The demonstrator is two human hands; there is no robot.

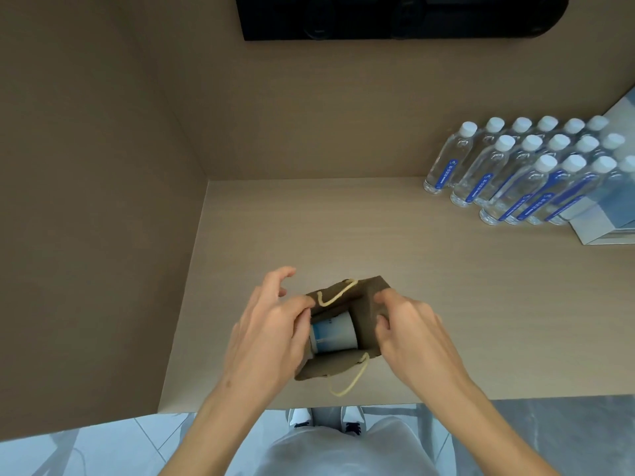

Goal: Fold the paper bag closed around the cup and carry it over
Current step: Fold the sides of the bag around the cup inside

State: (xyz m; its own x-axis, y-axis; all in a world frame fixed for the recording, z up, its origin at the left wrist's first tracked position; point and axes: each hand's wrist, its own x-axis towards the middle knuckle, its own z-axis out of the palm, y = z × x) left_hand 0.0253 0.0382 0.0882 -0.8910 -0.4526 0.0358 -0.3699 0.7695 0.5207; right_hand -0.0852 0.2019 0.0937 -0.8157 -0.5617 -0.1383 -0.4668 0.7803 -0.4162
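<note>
A small brown paper bag (369,305) with pale cord handles stands on the wooden counter (378,235) near its front edge, its mouth open towards me. Inside it lies a white paper cup (335,333) with a blue print, tilted on its side. My left hand (271,334) pinches the bag's left rim between thumb and fingers. My right hand (409,331) grips the right side panel, fingers curled over its edge. One cord handle lies over the far flap; the other hangs off the near flap.
Several clear water bottles (515,170) with white caps and blue labels stand in rows at the back right, beside a pale blue box (604,228). A side wall closes the counter's left. A black panel (395,15) hangs on the back wall. The floor and my shoes show below.
</note>
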